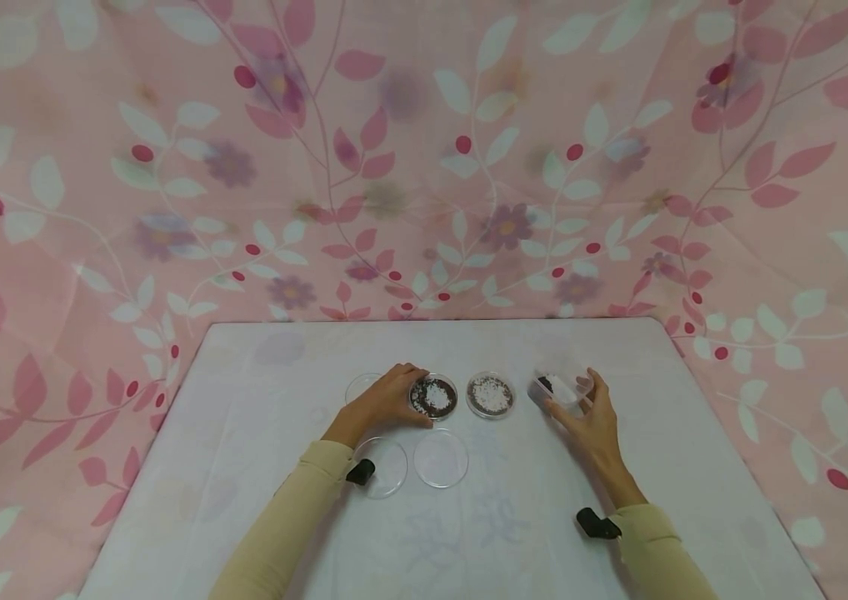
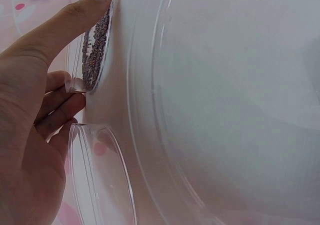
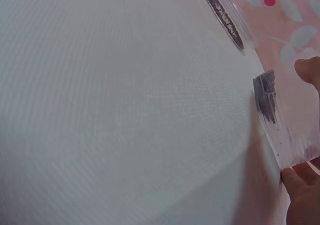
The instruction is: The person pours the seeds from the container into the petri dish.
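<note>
My left hand (image 1: 382, 402) grips the side of a round clear petri dish (image 1: 434, 397) filled with dark grains and white bits. In the left wrist view the thumb lies over the rim of this dish (image 2: 96, 50) and the fingers are at its far side. A second petri dish (image 1: 491, 395), with more white on its dark grains, stands just to the right. Farther right, my right hand (image 1: 595, 423) holds a clear plastic box (image 1: 561, 388) between thumb and fingers. Dark material sits at one end of the box (image 3: 266, 96), which is tilted in the head view.
Two clear round lids (image 1: 441, 459) lie side by side nearer me, one partly behind the left wrist. Another clear round piece (image 1: 359, 387) lies behind the left hand. A white cloth (image 1: 514, 517) covers the table, and a pink floral curtain (image 1: 424, 167) hangs behind it.
</note>
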`<state>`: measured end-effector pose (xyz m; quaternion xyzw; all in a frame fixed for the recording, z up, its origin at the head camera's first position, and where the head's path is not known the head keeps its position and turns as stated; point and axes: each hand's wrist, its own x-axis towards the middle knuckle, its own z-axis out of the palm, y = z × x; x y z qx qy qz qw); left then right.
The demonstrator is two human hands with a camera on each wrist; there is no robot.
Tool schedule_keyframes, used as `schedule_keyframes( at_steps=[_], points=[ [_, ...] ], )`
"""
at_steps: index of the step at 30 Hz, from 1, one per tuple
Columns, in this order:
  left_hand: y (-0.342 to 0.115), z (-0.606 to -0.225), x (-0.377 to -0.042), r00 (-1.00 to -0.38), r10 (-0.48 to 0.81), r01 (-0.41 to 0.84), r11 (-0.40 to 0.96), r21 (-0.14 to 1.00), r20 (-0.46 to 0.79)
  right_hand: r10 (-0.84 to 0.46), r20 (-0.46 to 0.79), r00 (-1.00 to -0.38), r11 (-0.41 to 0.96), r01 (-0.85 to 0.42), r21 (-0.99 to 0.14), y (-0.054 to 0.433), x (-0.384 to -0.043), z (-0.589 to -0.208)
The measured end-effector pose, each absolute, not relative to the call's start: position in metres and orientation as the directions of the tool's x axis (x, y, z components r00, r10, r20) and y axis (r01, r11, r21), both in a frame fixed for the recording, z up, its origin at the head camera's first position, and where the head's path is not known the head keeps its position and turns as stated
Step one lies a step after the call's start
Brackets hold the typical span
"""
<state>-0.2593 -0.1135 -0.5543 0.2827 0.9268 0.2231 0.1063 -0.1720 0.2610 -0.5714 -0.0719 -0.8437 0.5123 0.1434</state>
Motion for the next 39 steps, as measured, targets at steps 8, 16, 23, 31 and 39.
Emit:
schedule_keyframes(
  at_steps=[8,16,23,31,39],
  points=[
    [-0.113,-0.554,-0.26,-0.82,0.567,0.472,0.748,0.466,-0.079,0.252,0.15,-0.956,0.481,-0.011,-0.876,0.262,-0.17,-0.568],
    [-0.114,-0.553,-0.259,-0.821,0.566,0.471,0.749,0.466,-0.081,0.24,0.302,-0.922,0.628,-0.09,-0.773,0.264,-0.171,-0.56],
    [-0.114,-0.552,-0.258,-0.821,0.565,0.464,0.746,0.478,-0.086,0.113,0.46,-0.881,0.719,-0.247,-0.65,0.257,-0.177,-0.544],
    [-0.114,-0.551,-0.258,-0.819,0.569,0.467,0.736,0.49,-0.074,-0.18,0.66,-0.729,0.816,-0.486,-0.314,0.231,-0.183,-0.527],
    [-0.113,-0.554,-0.26,-0.825,0.557,0.455,0.755,0.471,-0.096,-0.395,0.52,-0.757,0.78,-0.575,-0.245,0.178,-0.17,-0.519]
  ],
)
